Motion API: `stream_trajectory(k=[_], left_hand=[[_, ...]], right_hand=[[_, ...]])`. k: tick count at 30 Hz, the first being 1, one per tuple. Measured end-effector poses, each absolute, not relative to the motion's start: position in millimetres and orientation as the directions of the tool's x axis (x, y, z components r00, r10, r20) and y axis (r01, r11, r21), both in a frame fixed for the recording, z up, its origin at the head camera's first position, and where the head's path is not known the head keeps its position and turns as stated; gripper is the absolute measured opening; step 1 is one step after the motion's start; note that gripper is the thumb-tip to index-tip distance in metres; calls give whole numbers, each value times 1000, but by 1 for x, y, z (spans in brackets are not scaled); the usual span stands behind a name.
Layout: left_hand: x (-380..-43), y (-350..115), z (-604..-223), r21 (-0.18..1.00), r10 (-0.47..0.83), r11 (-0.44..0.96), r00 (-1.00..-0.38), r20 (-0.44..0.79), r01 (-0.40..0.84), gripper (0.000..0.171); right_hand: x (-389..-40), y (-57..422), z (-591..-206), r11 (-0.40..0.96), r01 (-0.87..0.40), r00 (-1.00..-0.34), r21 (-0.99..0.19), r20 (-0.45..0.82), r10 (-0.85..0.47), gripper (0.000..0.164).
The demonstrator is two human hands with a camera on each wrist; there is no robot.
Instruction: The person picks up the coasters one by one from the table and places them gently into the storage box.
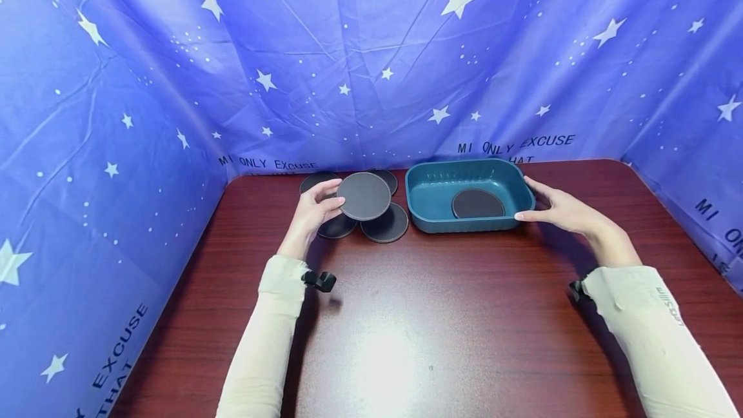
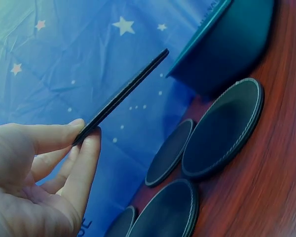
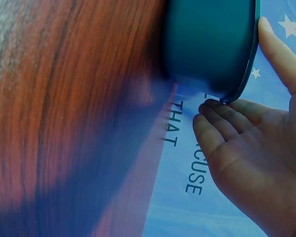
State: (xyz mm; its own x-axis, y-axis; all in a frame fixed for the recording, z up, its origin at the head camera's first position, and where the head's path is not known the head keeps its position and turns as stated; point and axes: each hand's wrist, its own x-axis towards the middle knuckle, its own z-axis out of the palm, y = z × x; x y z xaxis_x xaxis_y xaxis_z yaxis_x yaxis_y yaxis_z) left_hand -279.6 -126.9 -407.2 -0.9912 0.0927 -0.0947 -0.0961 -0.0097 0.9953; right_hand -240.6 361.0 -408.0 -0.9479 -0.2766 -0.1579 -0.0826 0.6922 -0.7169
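Note:
My left hand (image 1: 315,210) pinches a round dark coaster (image 1: 364,196) by its edge, thumb on one face and fingers on the other. The left wrist view shows this coaster edge-on, raised and tilted. Below it, several similar stitched coasters (image 1: 385,223) lie on the table, partly overlapped by the held one in the head view. To their right stands a teal rectangular bin (image 1: 470,226), with one dark coaster (image 1: 478,204) inside. My right hand (image 1: 560,208) touches the bin's right end, thumb and fairly straight fingers spread along the rim.
The dark red wood-grain table (image 1: 464,315) has a bright glare spot near the front. A blue star-patterned cloth (image 1: 360,50) hangs behind the table and along both sides. Bin and coasters stand close to the back edge.

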Motion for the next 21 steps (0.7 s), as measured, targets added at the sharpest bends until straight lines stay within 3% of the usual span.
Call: stream_trajectory(k=[21], left_hand=[[-288, -72, -403, 997, 176, -49, -983, -52, -61, 50]], right_hand=[[-238, 360, -406, 663, -59, -950, -746, -162, -267, 101]])
